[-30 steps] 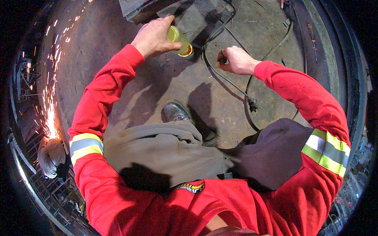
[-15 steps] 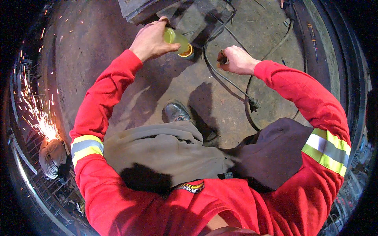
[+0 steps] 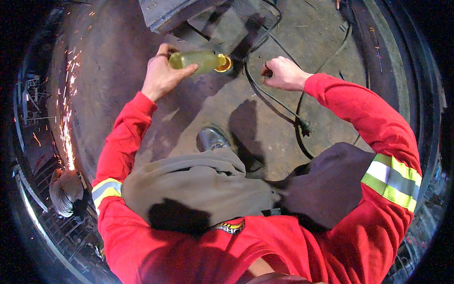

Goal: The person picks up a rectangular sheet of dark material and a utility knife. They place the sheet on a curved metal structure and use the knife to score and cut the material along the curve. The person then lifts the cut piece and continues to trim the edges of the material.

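Note:
My left hand (image 3: 163, 73) is closed round a see-through yellow-green bottle (image 3: 201, 62). The bottle lies nearly level, its neck pointing right. At the neck is a small round container (image 3: 229, 70) with a yellow rim and amber inside; I cannot tell whether the two touch. To the right, my right hand (image 3: 287, 74) hangs over the floor with its fingers curled together. Something small and dark shows at its fingertips, too hidden to name.
A black cable (image 3: 272, 100) with a plug (image 3: 305, 127) loops over the floor. A grey metal block (image 3: 175, 14) stands at the far edge. At the left, sparks (image 3: 67, 123) fly up beside a crouched person (image 3: 66, 191). A screwdriver (image 3: 377, 47) lies far right.
My left hand has moved left and slightly nearer, swinging the bottle from steeply tipped to almost level. My right hand has barely moved. The sparks now rise in a narrower stream.

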`<action>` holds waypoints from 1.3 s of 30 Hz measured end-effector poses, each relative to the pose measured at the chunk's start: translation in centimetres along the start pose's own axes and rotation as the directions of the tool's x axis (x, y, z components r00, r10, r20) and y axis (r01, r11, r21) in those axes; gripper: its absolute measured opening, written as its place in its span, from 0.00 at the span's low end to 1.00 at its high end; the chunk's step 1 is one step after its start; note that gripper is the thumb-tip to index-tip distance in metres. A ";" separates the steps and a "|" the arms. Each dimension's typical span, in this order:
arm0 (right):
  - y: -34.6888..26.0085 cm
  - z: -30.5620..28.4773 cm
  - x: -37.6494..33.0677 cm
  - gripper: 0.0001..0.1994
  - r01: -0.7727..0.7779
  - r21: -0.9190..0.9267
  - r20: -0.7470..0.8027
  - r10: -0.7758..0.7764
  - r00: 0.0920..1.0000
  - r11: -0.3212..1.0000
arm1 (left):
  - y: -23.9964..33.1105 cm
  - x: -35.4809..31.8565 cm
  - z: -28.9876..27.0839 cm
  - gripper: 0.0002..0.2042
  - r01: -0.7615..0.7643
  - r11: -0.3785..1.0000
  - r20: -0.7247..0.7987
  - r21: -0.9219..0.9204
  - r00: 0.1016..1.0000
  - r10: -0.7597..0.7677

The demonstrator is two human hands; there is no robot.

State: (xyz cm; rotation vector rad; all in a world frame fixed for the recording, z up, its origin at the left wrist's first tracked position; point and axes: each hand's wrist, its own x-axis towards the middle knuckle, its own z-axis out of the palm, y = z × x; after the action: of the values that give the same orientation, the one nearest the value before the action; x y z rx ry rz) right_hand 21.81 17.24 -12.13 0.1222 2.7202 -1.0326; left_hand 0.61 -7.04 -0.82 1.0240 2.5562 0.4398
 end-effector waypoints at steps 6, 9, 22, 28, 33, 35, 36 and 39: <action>0.1 -0.3 0.5 0.13 -0.026 0.020 -0.018 0.026 0.999 0.999 | -6.3 -3.5 3.6 0.26 0.163 0.758 0.026 -0.632 0.982 -0.190; -0.1 -0.2 0.3 0.13 -0.058 0.024 0.010 0.058 0.998 0.998 | -8.2 -5.8 5.6 0.25 0.296 0.578 0.099 -0.760 0.932 -0.348; 0.0 0.5 -0.9 0.16 -0.182 0.015 0.106 0.180 0.978 0.983 | -10.8 -11.9 16.6 0.37 0.179 -0.332 0.235 -0.926 0.962 -0.136; -1.4 -0.6 -0.7 0.17 -0.333 0.370 0.147 0.300 0.943 0.867 | -9.4 -11.1 15.7 0.39 0.080 -0.488 0.123 -0.869 0.991 -0.056; -5.3 -4.0 0.1 0.14 -0.318 0.679 0.119 0.328 0.937 0.661 | -7.9 -9.8 12.2 0.45 0.010 -0.434 -0.026 -0.901 0.997 0.075; -5.9 -5.1 0.7 0.14 -0.267 0.702 0.067 0.312 0.948 0.660 | -7.6 -9.1 11.3 0.48 0.004 -0.399 -0.047 -0.917 0.992 0.118; -6.4 -5.5 0.9 0.15 -0.209 0.723 0.031 0.271 0.962 0.659 | -7.4 -9.1 11.1 0.47 0.001 -0.422 -0.056 -0.907 0.991 0.123; -9.0 -7.3 1.2 0.15 -0.104 0.765 -0.058 0.230 0.972 0.635 | -6.7 -9.0 11.0 0.46 0.005 -0.446 -0.058 -0.895 0.990 0.129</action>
State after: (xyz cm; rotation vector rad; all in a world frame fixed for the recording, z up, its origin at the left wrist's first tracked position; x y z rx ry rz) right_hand 17.87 15.36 -1.28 0.6025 2.1152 -2.1050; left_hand 7.44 -16.37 -11.46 0.2503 0.7847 2.1078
